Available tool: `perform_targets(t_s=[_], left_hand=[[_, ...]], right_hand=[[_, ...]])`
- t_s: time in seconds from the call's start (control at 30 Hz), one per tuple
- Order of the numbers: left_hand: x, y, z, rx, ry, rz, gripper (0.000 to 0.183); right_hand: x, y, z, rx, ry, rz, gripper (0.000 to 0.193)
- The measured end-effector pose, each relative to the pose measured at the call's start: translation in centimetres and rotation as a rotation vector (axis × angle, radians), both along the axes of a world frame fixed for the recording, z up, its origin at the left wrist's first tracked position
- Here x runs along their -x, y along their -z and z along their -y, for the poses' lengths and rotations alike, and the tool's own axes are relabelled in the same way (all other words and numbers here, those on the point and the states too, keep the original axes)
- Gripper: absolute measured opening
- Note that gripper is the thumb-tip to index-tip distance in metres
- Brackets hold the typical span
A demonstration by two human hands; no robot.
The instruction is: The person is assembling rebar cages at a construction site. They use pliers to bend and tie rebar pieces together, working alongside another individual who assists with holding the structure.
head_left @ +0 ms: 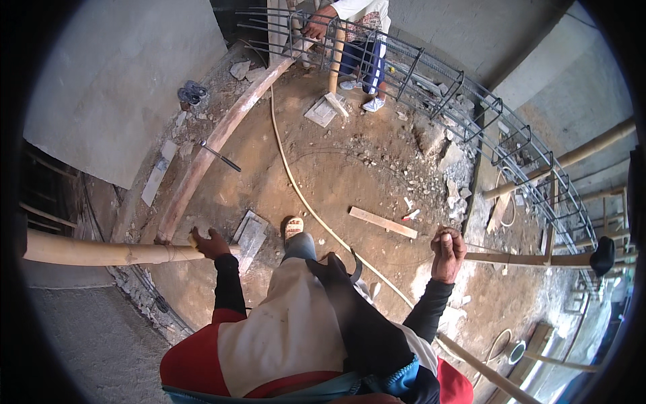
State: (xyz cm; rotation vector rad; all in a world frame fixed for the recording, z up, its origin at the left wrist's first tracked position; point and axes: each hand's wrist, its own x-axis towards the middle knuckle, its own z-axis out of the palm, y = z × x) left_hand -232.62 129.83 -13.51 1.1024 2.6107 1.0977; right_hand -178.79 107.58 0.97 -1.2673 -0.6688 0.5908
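Note:
My left hand (211, 243), fingers apart, is at the end of a thick bamboo pole (114, 254). Close to it, the lower end of a long wooden beam (195, 176) meets the pole, with thin wire (173, 254) around the joint. A hammer (221, 156) with a black grip lies across the beam. Out to the right, my right hand (447, 254) is closed, thumb uppermost. A thin dark line runs beside it, perhaps wire; what the fingers hold is too small to make out. Behind that hand, a wooden pole (525, 259) extends rightward.
A long rebar cage (437, 101) curves across the far side and down the right. Another person's hand (319, 23) is at the beam's far end. A pale hose (303, 195) crosses the dirt floor, near a loose plank (383, 222) and a flat board (250, 239). Rubble (454, 161) lies rightward.

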Motion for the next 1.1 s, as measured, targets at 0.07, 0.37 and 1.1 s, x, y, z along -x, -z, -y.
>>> perform_targets(t_s=[0.07, 0.37, 1.1], left_hand=[[-6.2, -2.1, -3.4, -0.216, 0.442, 0.129, 0.046], [-35.5, -20.8, -28.7, -0.649, 1.251, 0.188, 0.030], [-46.6, -17.6, -45.2, -0.651, 1.467, -0.829, 0.015]], right_hand=[[-0.4, 0.5, 0.1, 0.000, -0.004, -0.015, 0.027], [-1.2, -0.3, -3.0, 0.175, 0.159, 0.094, 0.025], [0.8, 1.1, -15.7, 0.040, 0.606, -0.204, 0.026]])
